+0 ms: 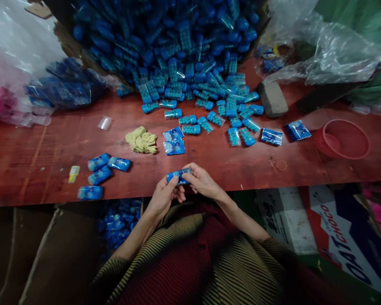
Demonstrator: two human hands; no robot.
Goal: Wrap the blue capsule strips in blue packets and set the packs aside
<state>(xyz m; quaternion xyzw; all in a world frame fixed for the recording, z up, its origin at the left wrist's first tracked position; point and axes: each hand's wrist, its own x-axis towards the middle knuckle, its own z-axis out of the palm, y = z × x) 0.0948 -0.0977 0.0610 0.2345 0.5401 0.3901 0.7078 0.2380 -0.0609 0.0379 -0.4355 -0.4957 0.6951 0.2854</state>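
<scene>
My left hand (164, 195) and my right hand (200, 181) meet at the near edge of the red-brown table (51, 144). Both are closed on one small blue packet (179, 175), the fingers pinching its two ends. Two flat blue packets (174, 141) lie just beyond my hands, beside a crumpled yellow cloth (142, 140). Several wrapped blue packets (102, 170) lie to the left of my hands. A big heap of blue packets (178, 51) fills the far middle of the table, with loose ones spilling towards me.
A red plastic basket (343, 139) sits at the right. A grey block (272, 98) lies near the heap. Clear plastic bags (330, 51) are at the far right, a bag of blue packets (63, 87) at the left. Cardboard boxes (336, 237) stand below the table.
</scene>
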